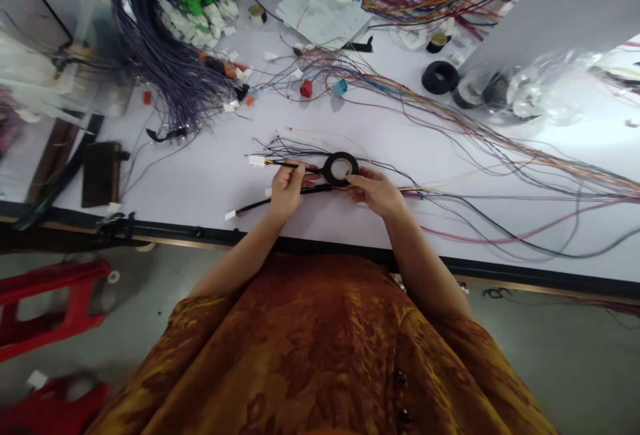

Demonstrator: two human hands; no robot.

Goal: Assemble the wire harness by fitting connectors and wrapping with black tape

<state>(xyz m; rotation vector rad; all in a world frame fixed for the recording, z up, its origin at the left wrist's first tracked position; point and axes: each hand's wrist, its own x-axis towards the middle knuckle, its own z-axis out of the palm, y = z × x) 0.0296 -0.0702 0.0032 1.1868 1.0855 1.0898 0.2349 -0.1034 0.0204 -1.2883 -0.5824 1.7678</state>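
Observation:
My left hand (289,189) pinches a thin black-wrapped wire bundle that ends in a white connector (257,161). Between my two hands is a roll of black tape (341,169), its edge touching the bundle. The fingers of my right hand (374,189) are closed on the roll's right side. Below them, a second black-wrapped branch (255,206) runs left to a small white connector (230,215). Loose black wires (295,149) lie just above my hands. More wires come out to the right of my right hand.
Purple wires (165,61) with white and green connectors lie at the upper left. A red connector (306,89) and a blue connector (340,87) sit beyond my hands. Another black tape roll (440,77) is at the upper right. A dark phone-like object (101,174) lies left.

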